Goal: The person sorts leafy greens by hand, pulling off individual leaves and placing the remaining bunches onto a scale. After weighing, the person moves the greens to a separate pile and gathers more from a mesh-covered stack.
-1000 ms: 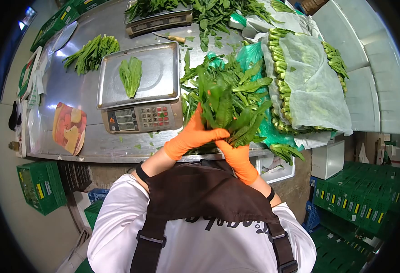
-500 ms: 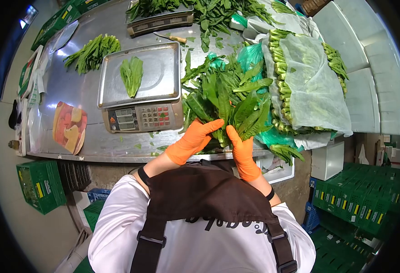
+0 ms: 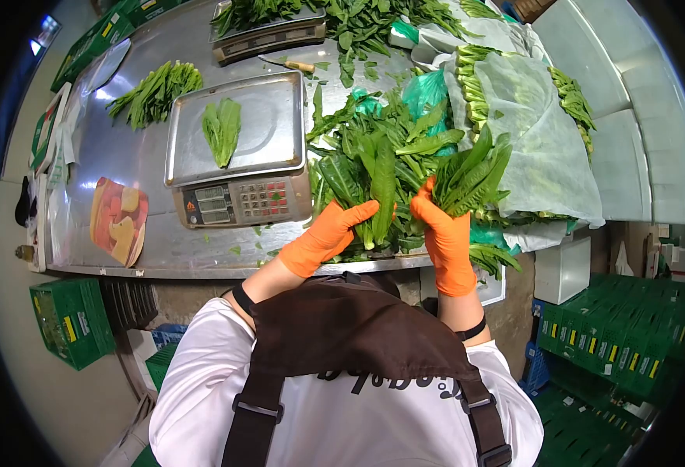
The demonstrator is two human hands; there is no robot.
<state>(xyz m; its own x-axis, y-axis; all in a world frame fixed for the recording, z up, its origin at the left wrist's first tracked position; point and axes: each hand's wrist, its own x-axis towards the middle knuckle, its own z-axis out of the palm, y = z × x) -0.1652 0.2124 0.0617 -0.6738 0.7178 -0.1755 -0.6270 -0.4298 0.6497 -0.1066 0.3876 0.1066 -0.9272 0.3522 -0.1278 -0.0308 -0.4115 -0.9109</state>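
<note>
Orange gloves cover both hands. My left hand (image 3: 328, 236) is closed, its thumb pressed on upright long green lettuce-like leaves (image 3: 381, 187) whose pale stem ends point towards me. To the right, my right hand (image 3: 445, 243) grips a separate bunch of the same leaves (image 3: 476, 173), tips pointing up and away. Its fingers are partly hidden behind the leaves. A loose pile of greens (image 3: 358, 128) lies just beyond both hands. Left of them stands a digital scale (image 3: 268, 128), with a small bunch of leaves (image 3: 222, 132) on its metal pan.
Another bunch (image 3: 158, 92) lies left of the scale. A knife with a wooden handle (image 3: 300, 67) rests behind it, near a second scale (image 3: 268, 37) loaded with greens. Stacked greens under white cloth (image 3: 541, 132) occupy the right. Green crates (image 3: 615, 335) stand below right.
My hands have moved apart. The right hand has shifted right with a bunch of leaves, while the left hand has stayed nearly in place with its own leaves.
</note>
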